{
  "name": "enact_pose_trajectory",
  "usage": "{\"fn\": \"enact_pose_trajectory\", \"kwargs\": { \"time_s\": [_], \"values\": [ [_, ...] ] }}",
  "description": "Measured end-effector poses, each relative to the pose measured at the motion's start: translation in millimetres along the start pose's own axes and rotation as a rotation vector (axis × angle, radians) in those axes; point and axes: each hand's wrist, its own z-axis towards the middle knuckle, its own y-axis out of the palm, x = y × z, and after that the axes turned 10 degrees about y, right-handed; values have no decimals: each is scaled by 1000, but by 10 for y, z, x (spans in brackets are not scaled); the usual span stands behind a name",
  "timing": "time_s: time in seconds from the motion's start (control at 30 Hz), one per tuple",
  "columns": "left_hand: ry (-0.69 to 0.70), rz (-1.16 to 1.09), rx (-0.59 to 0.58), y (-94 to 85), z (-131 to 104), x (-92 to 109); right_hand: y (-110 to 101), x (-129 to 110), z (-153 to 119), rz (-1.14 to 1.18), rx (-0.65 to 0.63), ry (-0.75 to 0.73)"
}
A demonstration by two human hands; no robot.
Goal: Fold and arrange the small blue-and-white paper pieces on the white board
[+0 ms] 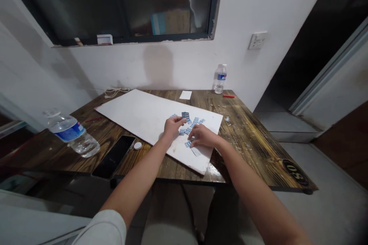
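Small blue-and-white rectangular pieces point(194, 123), perhaps paper, lie in clusters on a white board point(138, 109) that rests at an angle on the table. My left hand point(171, 127) is over the board, thumb and fingers pinched together beside a darker blue cluster point(185, 115); whatever is between the fingertips is too small to name. To its right, my right hand point(202, 136) is curled, thumb and fingertips down at a lower group of pieces point(188, 144). Its fingers partly cover that group, and what they grip cannot be made out.
On the wooden table point(253, 149), a water bottle point(70, 132), a black phone point(114, 157) and a white cap point(137, 146) sit at left. A second bottle point(220, 79), red pen-like item point(229, 96) and white paper point(185, 95) lie at the back. Scraps point(227, 119) are scattered right of the board.
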Motion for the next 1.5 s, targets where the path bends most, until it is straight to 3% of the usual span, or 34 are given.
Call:
{"fn": "enact_pose_trajectory", "kwargs": {
  "time_s": [0.2,0.43,0.83,1.3,1.5],
  "values": [
    [11,17,18,-14,31,-95,53,-112,-15,-194,-60,126],
    [35,66,8,4,0,-58,57,-164,-22,-271,-97,179],
    [33,83,7,18,16,-138,65,-185,-49,-289,-114,152],
    [15,81,0,47,-12,-100,71,-204,-72,-310,-179,167],
    [33,82,-1,37,-8,-107,46,-241,-87,-342,-119,96]
  ]
}}
